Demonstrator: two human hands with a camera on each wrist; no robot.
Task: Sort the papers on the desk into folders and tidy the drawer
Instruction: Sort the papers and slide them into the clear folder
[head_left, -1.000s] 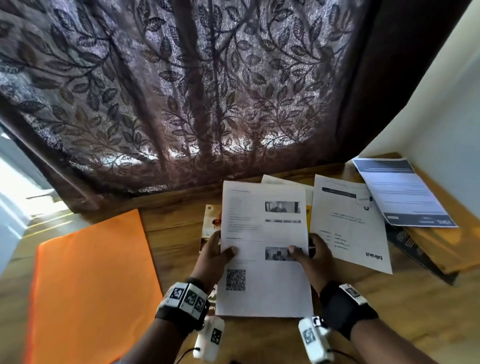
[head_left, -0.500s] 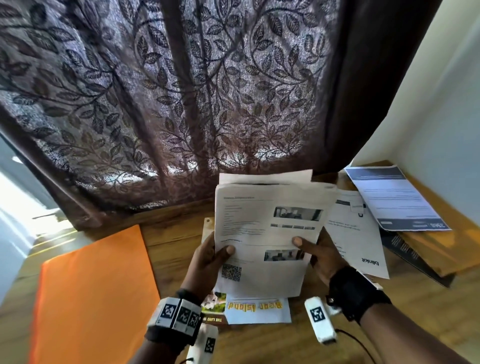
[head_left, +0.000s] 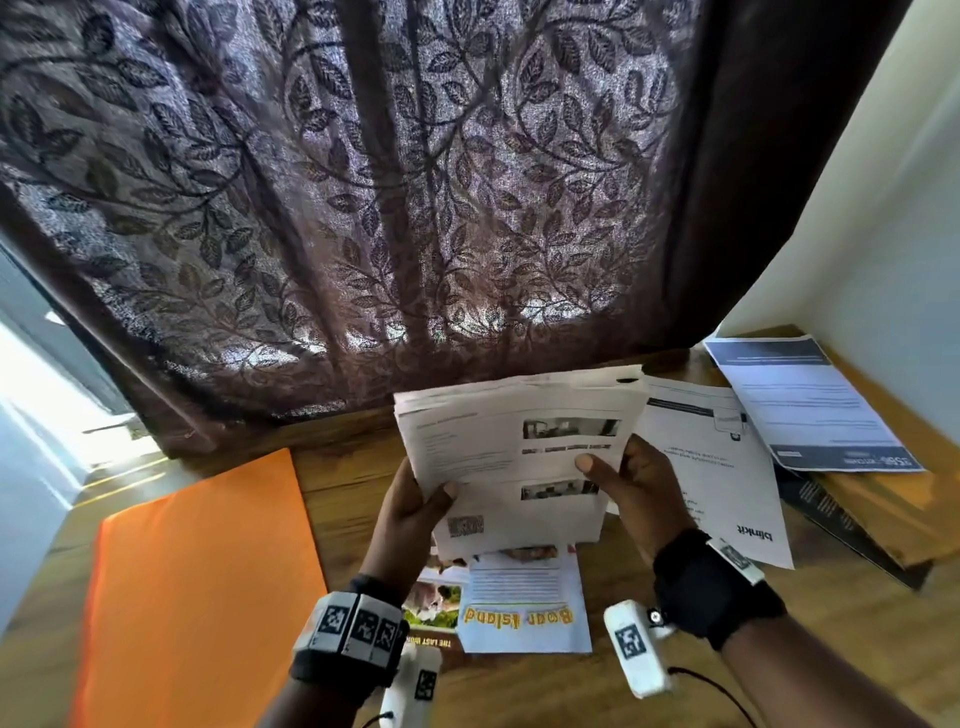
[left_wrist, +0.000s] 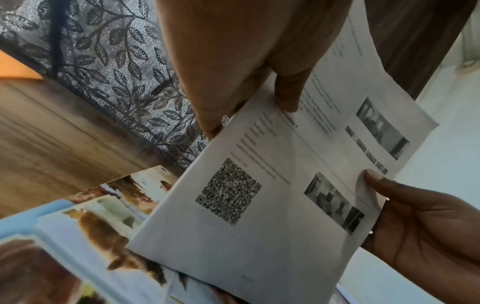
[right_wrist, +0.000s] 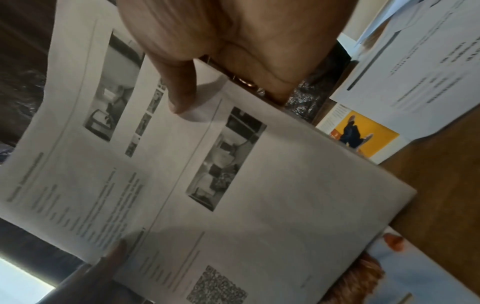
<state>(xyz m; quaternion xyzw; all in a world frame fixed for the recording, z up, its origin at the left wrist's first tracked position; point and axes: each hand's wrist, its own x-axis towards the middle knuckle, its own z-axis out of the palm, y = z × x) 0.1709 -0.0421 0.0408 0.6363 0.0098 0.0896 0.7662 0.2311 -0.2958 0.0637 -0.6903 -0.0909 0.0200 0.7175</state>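
A stack of white printed sheets (head_left: 511, 457), topped by a page with a QR code and small photos, is held tilted above the wooden desk (head_left: 353, 499). My left hand (head_left: 410, 512) pinches its left edge, thumb on top (left_wrist: 285, 96). At the stack's right edge my right hand (head_left: 631, 483) grips it, thumb on the page (right_wrist: 182, 96). An orange folder (head_left: 202, 587) lies flat at the left. A "Bear Island" leaflet (head_left: 524, 608) and a photo brochure (head_left: 434, 603) lie under the raised stack.
To the right lie a white "blinkit" sheet (head_left: 722, 467), a blue-banded letter (head_left: 800, 405) and a dark leaflet on a brown folder (head_left: 893, 514). A patterned curtain (head_left: 363, 208) hangs along the desk's far edge. A white wall (head_left: 883, 234) bounds the right side.
The stack lay flat on the desk under both hands; both hands have lifted and tilted it up, uncovering the Bear Island leaflet and brochure beneath.
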